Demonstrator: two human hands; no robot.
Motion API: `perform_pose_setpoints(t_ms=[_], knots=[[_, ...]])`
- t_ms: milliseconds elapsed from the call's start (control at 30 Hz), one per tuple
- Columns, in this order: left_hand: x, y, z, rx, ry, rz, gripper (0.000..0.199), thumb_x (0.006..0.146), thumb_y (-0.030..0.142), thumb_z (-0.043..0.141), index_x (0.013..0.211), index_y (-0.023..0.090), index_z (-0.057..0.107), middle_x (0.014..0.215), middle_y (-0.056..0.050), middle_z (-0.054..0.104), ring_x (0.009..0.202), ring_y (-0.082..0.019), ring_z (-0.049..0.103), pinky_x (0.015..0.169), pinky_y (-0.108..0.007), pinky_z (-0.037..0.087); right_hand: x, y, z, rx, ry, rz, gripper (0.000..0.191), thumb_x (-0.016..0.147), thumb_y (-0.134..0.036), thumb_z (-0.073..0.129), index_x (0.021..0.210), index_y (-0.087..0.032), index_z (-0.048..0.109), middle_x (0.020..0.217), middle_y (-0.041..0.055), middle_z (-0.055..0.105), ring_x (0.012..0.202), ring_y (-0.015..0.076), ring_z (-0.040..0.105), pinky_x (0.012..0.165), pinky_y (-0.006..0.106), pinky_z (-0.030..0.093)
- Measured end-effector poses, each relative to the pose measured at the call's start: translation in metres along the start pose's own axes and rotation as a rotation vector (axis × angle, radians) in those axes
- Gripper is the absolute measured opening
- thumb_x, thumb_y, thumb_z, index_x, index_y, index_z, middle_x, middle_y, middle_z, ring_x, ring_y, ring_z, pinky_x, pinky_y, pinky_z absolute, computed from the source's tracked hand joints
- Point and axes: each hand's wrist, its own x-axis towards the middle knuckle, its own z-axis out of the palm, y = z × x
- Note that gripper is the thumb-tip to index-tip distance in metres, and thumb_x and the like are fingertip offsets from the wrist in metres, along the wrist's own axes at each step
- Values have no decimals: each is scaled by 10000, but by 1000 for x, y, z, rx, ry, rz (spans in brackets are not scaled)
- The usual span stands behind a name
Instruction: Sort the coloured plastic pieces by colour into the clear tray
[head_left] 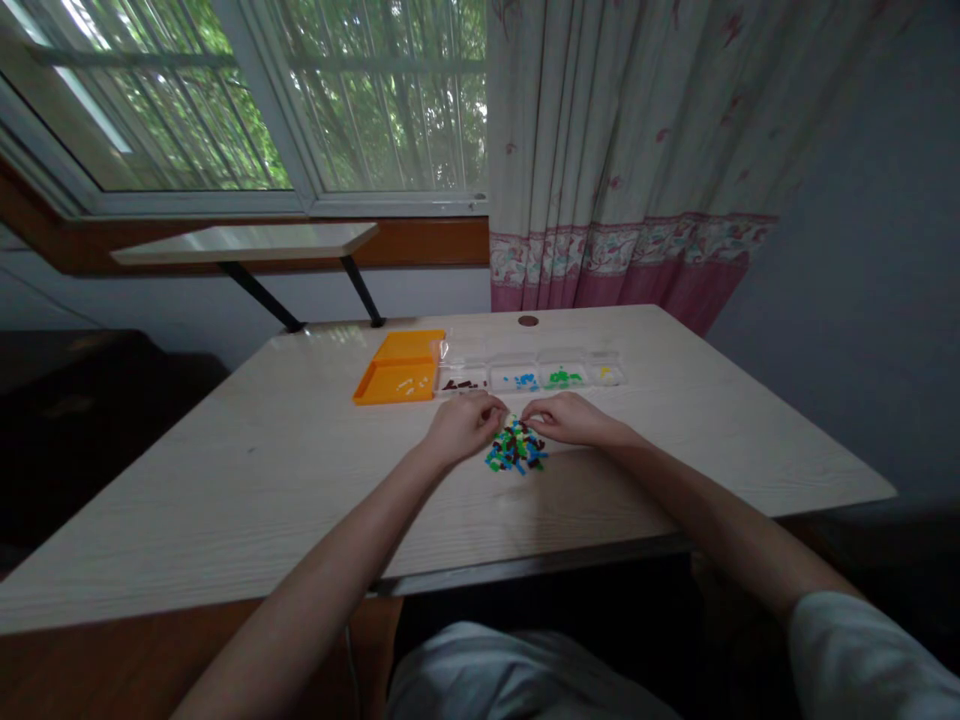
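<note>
A pile of small mixed pieces (516, 448) in blue, green, dark brown and white lies on the table; they look like tiny building bricks. At its upper left edge is my left hand (463, 426), fingers curled and fingertips pressed together. My right hand (568, 416) pinches at the upper right edge of the pile, thumb and forefinger close together. Whatever either hand holds is too small to make out. Just behind the hands stands a clear compartment tray (489, 372), with brown, blue, green and yellow pieces sorted by colour.
An open orange case (390, 348) left of the tray holds some white pieces (412, 384). A raised shelf (255, 242) on black legs stands at the table's back left. A round dark cap (528, 321) sits near the back edge, before the curtain (600, 150).
</note>
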Motion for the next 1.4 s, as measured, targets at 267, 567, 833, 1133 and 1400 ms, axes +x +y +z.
perform_pose_setpoints(t_ms=[267,567,833,1133,1400], knots=[[0,-3,-1,31,13,-6,199,814,241,467,830,175,654,763,-39,640,677,-137,558,613,-240,388,3,-1,6,64,60,-1,222,834,-325,506,899,-204,681,655,9,634,571,102,522,562,195,306],[1,-1,3,-12,7,26,183,802,231,490,824,178,663,729,-32,633,657,-133,552,600,-234,385,6,0,13,167,145,-5,216,837,-323,517,883,-178,671,636,9,618,571,101,521,569,190,325],[2,3,2,-137,62,42,147,775,278,576,843,186,667,679,-7,597,620,-107,520,569,-215,359,4,-5,14,147,336,-116,247,863,-352,485,890,-184,664,698,20,663,609,104,579,594,185,368],[1,3,1,-153,169,77,106,767,229,577,816,176,655,662,0,583,594,-96,494,556,-210,364,3,-5,9,111,361,-100,255,861,-349,477,927,-185,661,697,21,666,607,109,583,597,193,378],[0,3,-9,-119,528,76,115,790,255,568,825,168,635,643,1,571,582,-87,494,537,-199,381,1,5,3,10,56,-33,216,826,-264,504,946,-220,678,683,13,666,620,121,578,609,206,361]])
